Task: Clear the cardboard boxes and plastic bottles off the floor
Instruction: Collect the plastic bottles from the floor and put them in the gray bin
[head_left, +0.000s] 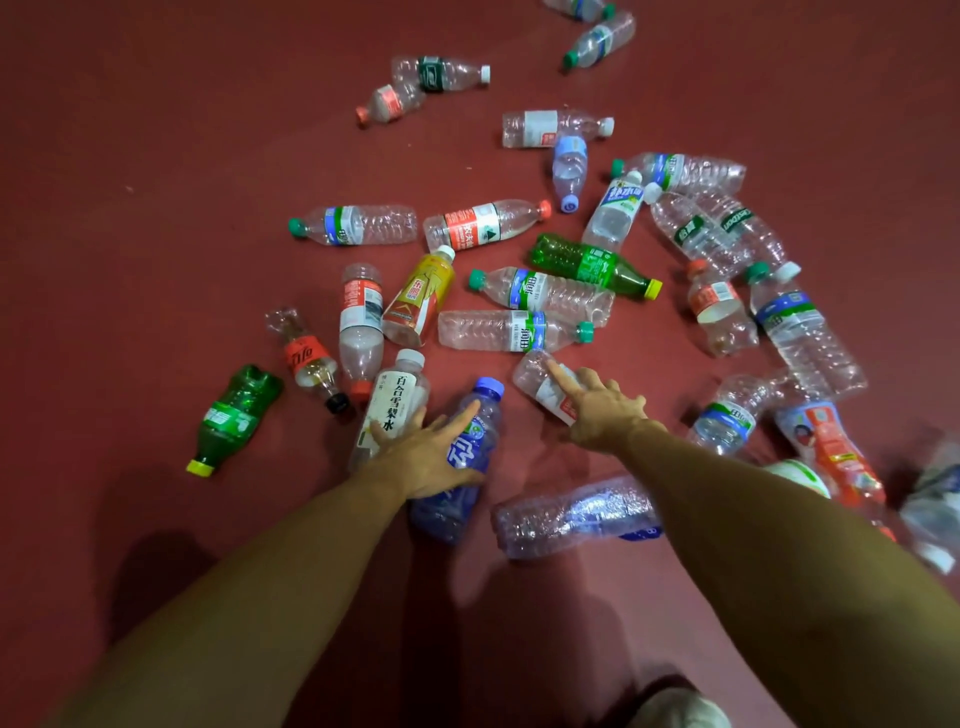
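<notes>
Many empty plastic bottles lie scattered on the red floor (156, 182). My left hand (423, 457) rests with spread, straight fingers on a blue bottle (467, 457) and touches the white-labelled bottle (392, 405) beside it. My right hand (597, 410) reaches a small clear bottle (535, 379); its index finger lies straight along the bottle, and the other fingers are bent beside it. A crushed clear bottle (571, 514) lies between my forearms. No cardboard boxes are in view.
Green bottles lie at the left (234, 415) and centre (592, 265), and a yellow one (421, 296) sits mid-pile. More clear bottles crowd the right side (805, 338) and the far top (597, 41). Bare floor spreads to the left.
</notes>
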